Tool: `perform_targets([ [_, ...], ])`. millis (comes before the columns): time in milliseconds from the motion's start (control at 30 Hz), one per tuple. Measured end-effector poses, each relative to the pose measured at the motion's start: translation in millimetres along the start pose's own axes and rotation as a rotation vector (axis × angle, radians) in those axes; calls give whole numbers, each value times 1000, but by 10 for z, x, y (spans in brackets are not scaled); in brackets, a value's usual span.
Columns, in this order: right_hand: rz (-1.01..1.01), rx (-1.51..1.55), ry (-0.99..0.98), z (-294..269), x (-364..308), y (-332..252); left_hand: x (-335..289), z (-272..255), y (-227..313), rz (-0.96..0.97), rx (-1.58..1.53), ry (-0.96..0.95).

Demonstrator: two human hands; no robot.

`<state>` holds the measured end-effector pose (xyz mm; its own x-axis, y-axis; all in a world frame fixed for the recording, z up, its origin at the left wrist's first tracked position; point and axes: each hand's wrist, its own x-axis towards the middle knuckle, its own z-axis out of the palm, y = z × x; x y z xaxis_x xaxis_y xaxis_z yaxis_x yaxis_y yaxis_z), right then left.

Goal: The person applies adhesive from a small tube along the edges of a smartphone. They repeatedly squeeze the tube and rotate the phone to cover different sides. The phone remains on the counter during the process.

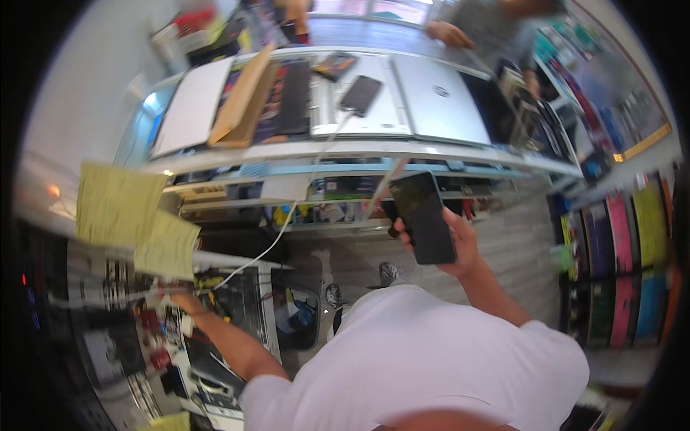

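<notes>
My right hand (462,243) is wrapped round a black smartphone (424,219), its dark screen facing up in front of my body. My left hand (182,294) reaches out to the cluttered bench at the left, beside a white cable (253,260). Its fingers are small and blurred there, and whether they grip anything cannot be made out. The cable runs from that bench up to another dark phone (361,95) lying on the glass counter.
Across the white-framed counter (280,152) lie a silver laptop (440,97), a cardboard folder (243,100) and other flat devices. Yellow paper sheets (118,205) hang at the left. A colourful rack (618,251) stands at the right. Another person (496,32) is beyond the counter.
</notes>
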<state>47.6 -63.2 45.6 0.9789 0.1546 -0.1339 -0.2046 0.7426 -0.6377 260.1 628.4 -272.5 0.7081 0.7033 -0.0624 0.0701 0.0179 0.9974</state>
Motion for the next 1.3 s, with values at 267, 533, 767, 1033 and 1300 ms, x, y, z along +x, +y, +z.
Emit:
perform_targets([
  [267, -215, 56, 22, -559, 429, -1269, -2277, 453, 996, -285, -218, 110],
  [533, -4, -426, 361, -1510, 1311, -2572, -3507, 360, 1403, 212, 849, 495],
  [767, -235, -1440, 444, -1911, 1575, -2796, -4590, -362, 585, 776, 1261, 683],
  [1033, -594, -1983, 569, -1741, 1325, -2721, -5820, 1574, 923, 629, 530, 79],
  [1300, -253, -853, -39, -1026, 1044, -2524, -5221, 4010, 2877, 469, -4, -959],
])
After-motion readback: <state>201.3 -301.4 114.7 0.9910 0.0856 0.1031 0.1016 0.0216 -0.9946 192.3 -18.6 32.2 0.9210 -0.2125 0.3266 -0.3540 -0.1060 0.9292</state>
